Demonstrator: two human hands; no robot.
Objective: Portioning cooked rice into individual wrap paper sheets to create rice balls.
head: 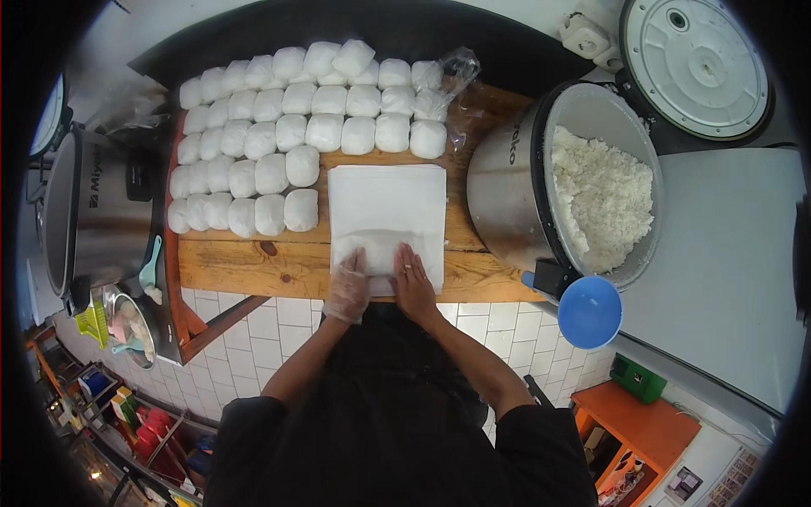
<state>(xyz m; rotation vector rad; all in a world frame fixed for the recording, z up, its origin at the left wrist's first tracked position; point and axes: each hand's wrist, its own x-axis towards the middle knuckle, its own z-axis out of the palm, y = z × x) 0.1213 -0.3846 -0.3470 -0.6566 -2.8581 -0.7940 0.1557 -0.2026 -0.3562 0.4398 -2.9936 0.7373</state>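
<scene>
A stack of white paper sheets (388, 196) lies on the wooden table before me. On its near part sits a white paper fold (379, 248), rounded as if around something; its contents are hidden. My left hand (350, 285), in a clear plastic glove, presses on the fold's left side. My right hand (414, 277), bare with a ring on one finger, rests flat along its right side. Rows of white paper-wrapped bundles (271, 139) cover the table to the left and behind the stack.
Right of the stack stands a metal rice cooker (516, 165) full of cooked rice (605, 196). A blue bowl (590, 312) is at its near rim. A second cooker (108, 209) and a turquoise rice paddle (151, 263) are at left. A clear plastic bag (461, 70) lies at the back.
</scene>
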